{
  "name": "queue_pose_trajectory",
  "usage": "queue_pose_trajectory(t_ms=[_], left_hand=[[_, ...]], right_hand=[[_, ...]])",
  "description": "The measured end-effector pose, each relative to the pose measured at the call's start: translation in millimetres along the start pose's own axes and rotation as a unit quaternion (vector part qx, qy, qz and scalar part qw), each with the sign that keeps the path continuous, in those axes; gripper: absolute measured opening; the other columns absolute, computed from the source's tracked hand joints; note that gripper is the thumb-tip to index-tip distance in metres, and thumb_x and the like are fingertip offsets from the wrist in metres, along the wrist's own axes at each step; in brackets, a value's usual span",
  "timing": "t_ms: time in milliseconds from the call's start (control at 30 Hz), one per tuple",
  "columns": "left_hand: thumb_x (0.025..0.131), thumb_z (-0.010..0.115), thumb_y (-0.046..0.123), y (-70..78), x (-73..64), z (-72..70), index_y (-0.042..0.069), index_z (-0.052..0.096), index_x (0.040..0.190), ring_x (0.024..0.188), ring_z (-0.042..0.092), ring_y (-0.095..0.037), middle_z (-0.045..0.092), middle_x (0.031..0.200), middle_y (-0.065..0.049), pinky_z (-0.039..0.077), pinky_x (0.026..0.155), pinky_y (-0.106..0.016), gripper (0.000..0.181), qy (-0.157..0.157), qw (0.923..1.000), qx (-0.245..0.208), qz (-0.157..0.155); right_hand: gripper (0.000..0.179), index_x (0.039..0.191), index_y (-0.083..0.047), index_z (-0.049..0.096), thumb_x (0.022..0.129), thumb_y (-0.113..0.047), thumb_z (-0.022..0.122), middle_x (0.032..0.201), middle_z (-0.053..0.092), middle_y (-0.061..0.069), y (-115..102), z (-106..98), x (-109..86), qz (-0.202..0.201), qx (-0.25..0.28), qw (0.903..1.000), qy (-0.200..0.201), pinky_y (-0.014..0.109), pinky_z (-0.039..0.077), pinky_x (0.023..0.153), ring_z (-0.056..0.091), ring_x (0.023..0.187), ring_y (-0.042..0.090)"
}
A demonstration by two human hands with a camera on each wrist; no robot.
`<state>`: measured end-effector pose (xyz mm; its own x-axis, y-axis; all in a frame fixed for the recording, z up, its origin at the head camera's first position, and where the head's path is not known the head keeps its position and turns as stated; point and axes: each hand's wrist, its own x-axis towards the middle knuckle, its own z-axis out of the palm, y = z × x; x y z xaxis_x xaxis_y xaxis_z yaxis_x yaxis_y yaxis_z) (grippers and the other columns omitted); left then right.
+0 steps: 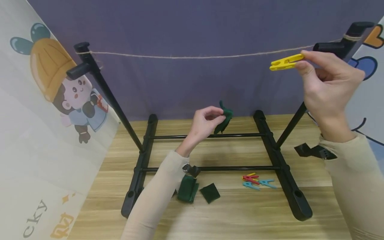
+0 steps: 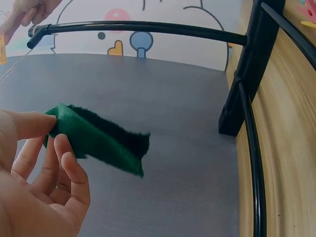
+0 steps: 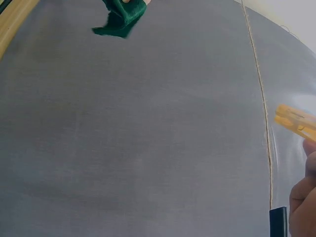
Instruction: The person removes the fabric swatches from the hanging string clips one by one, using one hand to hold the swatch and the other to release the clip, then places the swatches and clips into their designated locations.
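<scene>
My left hand [image 1: 207,121] pinches a small piece of dark green cloth [image 1: 225,119] between thumb and fingers, below the string. In the left wrist view that cloth [image 2: 98,138] hangs folded, its frayed edge pointing away from the hand. Up at the right, my right hand [image 1: 333,83] pinches a yellow clothespin [image 1: 286,62] by its handle end, close to the string's right part. The twine string [image 1: 180,57] runs between the tops of two black posts. In the right wrist view the clothespin [image 3: 296,121] is beside the string, apart from it.
A black rack frame [image 1: 210,168] stands on the wood-patterned surface. Between its feet lie a stack of green cloth [image 1: 187,189], a single green square [image 1: 210,193] and several red, yellow and blue clothespins [image 1: 252,180]. A grey-blue panel [image 1: 186,90] rises behind.
</scene>
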<state>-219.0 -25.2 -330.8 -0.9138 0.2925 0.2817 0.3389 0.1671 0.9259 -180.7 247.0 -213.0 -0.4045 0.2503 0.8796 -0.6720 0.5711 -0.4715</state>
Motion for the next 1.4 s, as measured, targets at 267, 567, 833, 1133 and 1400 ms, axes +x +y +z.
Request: queue_pose_trajectory(t_ms=[267,567,833,1133,1400], left_hand=[[0.101,0.068,0.010,-5.8,-3.4,1.2,0.008,0.082,0.111,0.090,0.074,-0.021,0.080,0.113,-0.010,0.053,0.069,-0.023,0.017,-0.018,0.9997,0.017,0.000],[0.103,0.066,0.014,-10.9,-8.8,-1.3,0.014,0.083,0.114,0.087,0.066,-0.036,0.079,0.120,-0.006,0.044,0.062,-0.026,0.020,-0.041,0.9986,0.027,-0.023],[0.103,0.065,0.010,-14.9,-18.3,-2.3,0.011,0.082,0.116,0.090,0.071,-0.025,0.079,0.119,-0.008,0.050,0.069,-0.025,0.021,-0.051,0.9980,0.021,-0.030],[0.102,0.065,0.012,-17.4,-25.4,-0.5,0.012,0.082,0.116,0.095,0.071,-0.031,0.078,0.125,-0.005,0.046,0.068,-0.025,0.021,-0.063,0.9971,0.030,-0.031],[0.103,0.067,0.011,-21.1,-30.7,0.9,0.012,0.082,0.114,0.095,0.071,-0.025,0.078,0.127,-0.005,0.051,0.071,-0.024,0.020,-0.076,0.9964,0.033,-0.021]], right_hand=[[0.021,0.115,-0.001,0.081,0.095,-0.006,0.080,0.110,0.082,0.004,8,-5,-4.2,-0.004,-0.001,1.0000,-0.006,0.003,0.030,0.060,0.036,0.055,-0.012],[0.022,0.117,-0.003,0.081,0.095,-0.006,0.080,0.112,0.082,0.003,12,-8,-10.2,0.003,-0.006,0.9999,-0.015,0.003,0.031,0.059,0.036,0.054,-0.012],[0.021,0.116,-0.003,0.082,0.094,-0.002,0.079,0.110,0.082,0.000,16,-9,-20.9,0.020,0.009,0.9994,-0.026,0.007,0.027,0.056,0.033,0.051,-0.007],[0.021,0.114,-0.001,0.081,0.094,0.001,0.078,0.106,0.080,-0.014,15,-9,-29.2,0.042,0.036,0.9978,-0.037,0.010,0.027,0.054,0.038,0.051,-0.004],[0.022,0.115,0.002,0.080,0.094,0.004,0.077,0.107,0.077,-0.020,20,-11,-35.9,0.034,0.029,0.9972,-0.060,0.011,0.027,0.053,0.037,0.051,-0.004]])
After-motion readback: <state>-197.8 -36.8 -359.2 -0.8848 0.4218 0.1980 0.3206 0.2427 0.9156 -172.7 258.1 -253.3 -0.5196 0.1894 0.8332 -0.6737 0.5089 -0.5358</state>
